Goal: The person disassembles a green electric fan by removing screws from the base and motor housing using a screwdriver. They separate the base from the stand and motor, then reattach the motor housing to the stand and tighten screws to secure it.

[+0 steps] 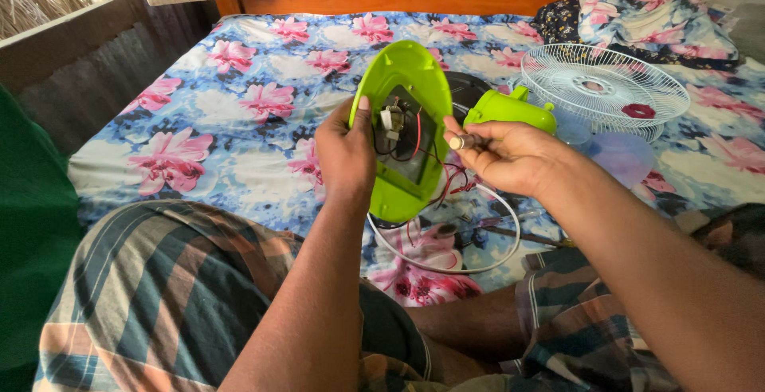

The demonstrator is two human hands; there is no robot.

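— Green plastic is what we hold up here. Our left hand is wrapped around the edge of the green fan base, with the thumb on its rim. The base stands on its side, above the bed, with its open underside turned to us.

— What do we see inside it?

— We see red and black wires and a small white part in the hollow. More wires hang out at the bottom.

— And our right hand?

— Its fingers are pinched shut on a small tool with a round pale end. The tool sits just beside the base, right by the opening.

— What lies around us?

— A green motor housing lies just behind our right hand. A white fan grille rests on the flowered bedsheet farther right. A pale fan blade lies near it. A white cord curls on the sheet under the base. Our legs in checked cloth are at the bottom.
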